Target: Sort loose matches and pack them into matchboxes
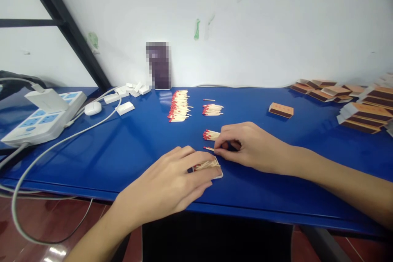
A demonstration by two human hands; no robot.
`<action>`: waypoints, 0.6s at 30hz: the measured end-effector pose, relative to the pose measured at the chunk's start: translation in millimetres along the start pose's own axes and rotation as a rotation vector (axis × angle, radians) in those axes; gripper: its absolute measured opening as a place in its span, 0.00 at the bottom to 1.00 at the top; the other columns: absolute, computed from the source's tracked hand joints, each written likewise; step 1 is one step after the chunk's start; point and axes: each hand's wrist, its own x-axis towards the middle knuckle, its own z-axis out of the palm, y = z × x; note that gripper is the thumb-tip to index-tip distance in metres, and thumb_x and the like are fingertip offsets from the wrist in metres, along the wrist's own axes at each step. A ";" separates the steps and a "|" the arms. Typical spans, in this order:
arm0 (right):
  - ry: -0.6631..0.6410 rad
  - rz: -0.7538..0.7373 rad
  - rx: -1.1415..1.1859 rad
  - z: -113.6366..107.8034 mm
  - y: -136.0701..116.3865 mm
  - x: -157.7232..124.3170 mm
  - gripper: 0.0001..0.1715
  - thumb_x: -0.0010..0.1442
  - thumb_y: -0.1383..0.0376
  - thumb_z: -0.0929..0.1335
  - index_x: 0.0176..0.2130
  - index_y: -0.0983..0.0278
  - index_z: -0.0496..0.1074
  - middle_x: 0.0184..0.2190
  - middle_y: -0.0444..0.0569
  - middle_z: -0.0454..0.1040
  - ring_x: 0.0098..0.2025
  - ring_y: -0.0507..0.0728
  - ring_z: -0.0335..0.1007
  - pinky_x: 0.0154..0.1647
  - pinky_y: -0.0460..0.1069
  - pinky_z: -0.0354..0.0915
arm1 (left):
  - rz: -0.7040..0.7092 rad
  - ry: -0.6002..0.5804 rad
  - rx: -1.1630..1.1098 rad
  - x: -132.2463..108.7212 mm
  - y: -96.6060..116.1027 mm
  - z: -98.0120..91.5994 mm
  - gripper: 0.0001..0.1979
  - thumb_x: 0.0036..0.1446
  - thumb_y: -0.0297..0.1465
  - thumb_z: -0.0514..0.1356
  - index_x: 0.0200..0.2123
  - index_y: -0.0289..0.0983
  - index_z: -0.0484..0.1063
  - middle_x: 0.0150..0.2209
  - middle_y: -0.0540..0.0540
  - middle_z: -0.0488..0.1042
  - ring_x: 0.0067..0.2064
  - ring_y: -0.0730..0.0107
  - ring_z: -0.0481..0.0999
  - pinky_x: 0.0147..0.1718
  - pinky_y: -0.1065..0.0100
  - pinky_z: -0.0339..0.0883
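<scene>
The left hand (184, 174) curls over a small matchbox tray (219, 176), its fingers bent around the sides and gripping it; wooden matches (205, 165) lie inside, showing between the fingers. The right hand (245, 145), just beside and beyond the left, pinches with thumb and forefinger the plain end of a single match (208, 147), whose red head points left, low over the blue bench (258, 196).

Just past the right fingertips lies a small bundle of matches (210, 135), partly hidden by that hand. Farther beyond are a second small group (213, 110), a lone match (209, 99) and, left of these, a larger pile (179, 106), red heads to the left.

A closed matchbox (281, 110) lies beyond the right hand and to its right; more matchboxes (367, 112) are stacked well to its right. Far to the left of the left hand are white trays (125, 108), an earbud case (92, 108) and a power strip (46, 120).
</scene>
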 end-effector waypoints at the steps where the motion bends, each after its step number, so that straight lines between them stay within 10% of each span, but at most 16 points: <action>1: 0.004 0.000 -0.012 -0.4 0.7 -0.5 0.09 0.61 0.64 0.67 0.32 0.61 0.76 0.27 0.44 0.73 0.26 0.50 0.66 0.28 0.46 0.59 | -0.004 0.012 -0.014 0.0 -0.3 0.2 0.15 0.67 0.29 0.53 0.55 0.42 0.69 0.54 0.45 0.71 0.49 0.65 0.72 0.50 0.62 0.67; 18: 0.017 -0.011 -0.120 -2.9 8.3 -3.9 0.09 0.61 0.65 0.66 0.32 0.61 0.76 0.27 0.44 0.74 0.26 0.51 0.66 0.28 0.46 0.57 | 0.010 -0.015 0.023 0.8 -0.4 -0.5 0.15 0.65 0.26 0.54 0.54 0.41 0.69 0.52 0.45 0.71 0.47 0.64 0.71 0.46 0.61 0.68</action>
